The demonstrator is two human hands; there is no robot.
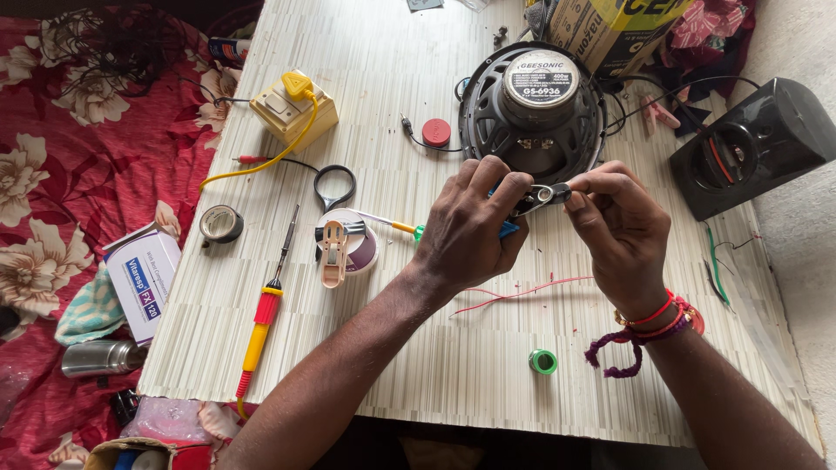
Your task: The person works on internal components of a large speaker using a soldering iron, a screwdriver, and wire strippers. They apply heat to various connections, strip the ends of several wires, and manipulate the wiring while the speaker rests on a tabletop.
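Observation:
My left hand (pixel 470 231) is closed on a pair of blue-handled pliers (pixel 533 198), whose metal jaws point right. My right hand (pixel 616 224) pinches something small at the jaw tips; what it is I cannot tell. Both hands hover just in front of a round black speaker driver (pixel 533 113) lying magnet-up on the striped board (pixel 435 348). A thin red wire (pixel 514 293) lies on the board under my hands.
A soldering iron (pixel 261 313), magnifier (pixel 334 185), tape roll (pixel 221 224), yellow socket box (pixel 292 109), red cap (pixel 436 132), screwdriver (pixel 392 226), clip on a round tin (pixel 335 252), green solder spool (pixel 543 361). A black speaker cabinet (pixel 749 148) sits right, a small carton (pixel 144 278) left.

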